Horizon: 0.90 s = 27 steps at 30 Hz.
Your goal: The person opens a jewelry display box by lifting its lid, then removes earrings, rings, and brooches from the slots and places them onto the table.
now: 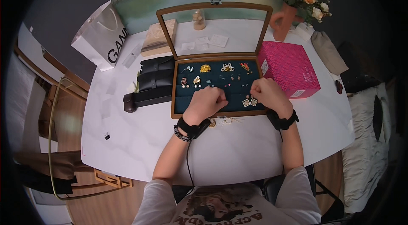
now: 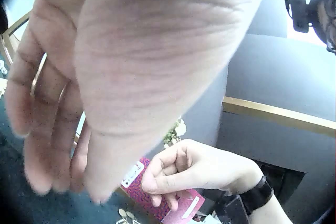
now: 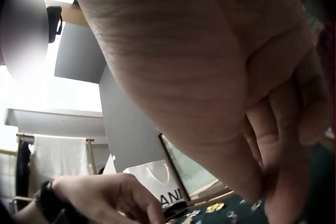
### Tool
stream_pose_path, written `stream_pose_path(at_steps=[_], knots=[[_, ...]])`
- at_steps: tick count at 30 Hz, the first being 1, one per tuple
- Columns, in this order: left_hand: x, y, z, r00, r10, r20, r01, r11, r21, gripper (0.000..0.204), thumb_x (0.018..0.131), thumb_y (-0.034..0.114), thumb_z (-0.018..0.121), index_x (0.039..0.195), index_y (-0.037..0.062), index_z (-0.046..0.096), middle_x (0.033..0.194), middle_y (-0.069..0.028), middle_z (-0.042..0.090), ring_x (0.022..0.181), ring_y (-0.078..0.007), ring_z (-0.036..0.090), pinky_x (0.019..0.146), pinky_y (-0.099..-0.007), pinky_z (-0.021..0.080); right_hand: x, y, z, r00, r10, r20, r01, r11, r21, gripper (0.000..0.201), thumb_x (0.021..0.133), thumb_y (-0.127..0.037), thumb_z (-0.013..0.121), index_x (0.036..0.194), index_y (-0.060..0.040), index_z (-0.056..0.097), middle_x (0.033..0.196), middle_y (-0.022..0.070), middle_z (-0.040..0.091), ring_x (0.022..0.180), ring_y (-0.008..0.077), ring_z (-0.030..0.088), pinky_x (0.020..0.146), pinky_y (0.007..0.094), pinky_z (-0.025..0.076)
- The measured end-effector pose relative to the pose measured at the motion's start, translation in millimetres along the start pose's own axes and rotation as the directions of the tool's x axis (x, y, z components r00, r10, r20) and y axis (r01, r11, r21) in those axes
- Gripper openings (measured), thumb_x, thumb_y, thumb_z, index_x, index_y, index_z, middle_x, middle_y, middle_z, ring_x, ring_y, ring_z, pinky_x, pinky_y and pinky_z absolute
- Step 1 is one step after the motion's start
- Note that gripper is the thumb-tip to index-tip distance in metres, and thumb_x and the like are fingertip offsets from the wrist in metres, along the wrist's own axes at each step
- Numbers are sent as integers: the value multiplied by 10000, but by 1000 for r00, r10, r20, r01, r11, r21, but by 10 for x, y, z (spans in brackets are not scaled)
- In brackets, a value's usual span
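Note:
A wooden jewellery box (image 1: 173, 105) with a dark green lining lies with its glass lid raised. My left hand (image 1: 207, 102) hovers over the box's front middle, fingers loosely bent, nothing visible between them. My right hand (image 1: 272, 94) is above the front right corner, its fingers loosely curled and thumb near the index finger; nothing shows in its grasp. Beside its fingertips lies a pair of square drop earrings (image 1: 250, 102). Farther back are a gold piece (image 1: 205, 68), a pearl-edged brooch (image 1: 228, 67), a red ornament (image 1: 244, 66) and several small earrings.
A pink box (image 1: 290, 69) stands right of the jewellery box, a black leather case (image 1: 156, 74) left. Behind are a white paper bag (image 1: 102, 35), a flower vase (image 1: 285, 23) and a beige book-like box (image 1: 158, 38). Gold-coloured jewellery (image 1: 227, 121) lies at the front edge; a small black claw clip (image 1: 107, 136) lies left.

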<state>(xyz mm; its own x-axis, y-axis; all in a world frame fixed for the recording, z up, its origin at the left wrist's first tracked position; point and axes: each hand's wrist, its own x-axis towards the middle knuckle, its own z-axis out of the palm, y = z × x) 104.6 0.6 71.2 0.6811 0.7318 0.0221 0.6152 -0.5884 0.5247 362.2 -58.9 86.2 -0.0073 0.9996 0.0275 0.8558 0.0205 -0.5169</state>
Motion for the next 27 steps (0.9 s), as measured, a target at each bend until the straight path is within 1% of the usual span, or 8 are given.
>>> stream_pose_path(at_steps=[2,5,9,10,20,22,25,27], knots=[[91,79,156,987,15,-161,-20,999,-30,166,872,237,833,915,93,761,839,-52,779,793,-260,760,700,-370,586,-10,123,46,999,-3,-35,1,998,-55,101,873,-115,758,884,-15,758,859,186,743,870,392,725,763,483,573],[263,152,458,971,50,-233,-71,994,-83,211,875,247,833,993,98,741,880,-53,771,812,-268,755,701,-388,587,-125,135,192,998,54,-43,-57,996,-71,147,872,-127,778,947,-14,719,915,214,718,927,411,711,783,503,572],[489,319,800,959,45,-280,-53,998,-21,281,852,252,845,1039,84,720,955,-66,742,877,-300,748,736,-441,589,-142,222,377,992,-88,-87,65,969,-237,176,884,-114,763,983,-2,670,935,233,705,930,433,713,789,520,585],[528,343,831,973,35,-229,-49,997,-53,286,848,190,827,1078,83,696,1001,-130,721,917,-384,742,762,-475,598,-143,229,397,989,-106,-102,79,967,-244,168,891,-104,751,987,3,663,937,236,703,929,441,712,788,528,587],[567,280,966,962,33,-270,-71,989,-130,99,892,144,722,974,96,694,910,-129,735,875,-363,728,740,-497,578,-35,383,478,989,-104,-100,86,981,-175,102,924,-103,686,932,-5,655,943,237,709,917,446,713,762,553,575],[579,249,986,937,103,-333,-138,987,-82,112,893,140,755,979,72,733,794,-117,749,806,-335,744,709,-447,584,-40,353,437,993,-99,-66,84,976,-200,94,927,-116,685,926,-26,657,921,228,711,911,443,714,752,553,571],[570,254,969,921,166,-351,-207,975,-83,54,916,101,699,962,73,692,874,-138,723,903,-366,716,757,-492,571,-63,324,359,995,-90,-48,80,980,-184,105,925,-147,700,915,-48,667,902,200,712,888,427,718,723,530,566],[541,291,894,899,201,-389,-254,963,-88,66,916,93,709,968,53,701,835,-133,737,849,-351,731,740,-465,578,-113,255,208,994,-99,-43,92,985,-145,103,910,-149,715,893,-52,683,874,179,720,859,407,724,712,511,565]])
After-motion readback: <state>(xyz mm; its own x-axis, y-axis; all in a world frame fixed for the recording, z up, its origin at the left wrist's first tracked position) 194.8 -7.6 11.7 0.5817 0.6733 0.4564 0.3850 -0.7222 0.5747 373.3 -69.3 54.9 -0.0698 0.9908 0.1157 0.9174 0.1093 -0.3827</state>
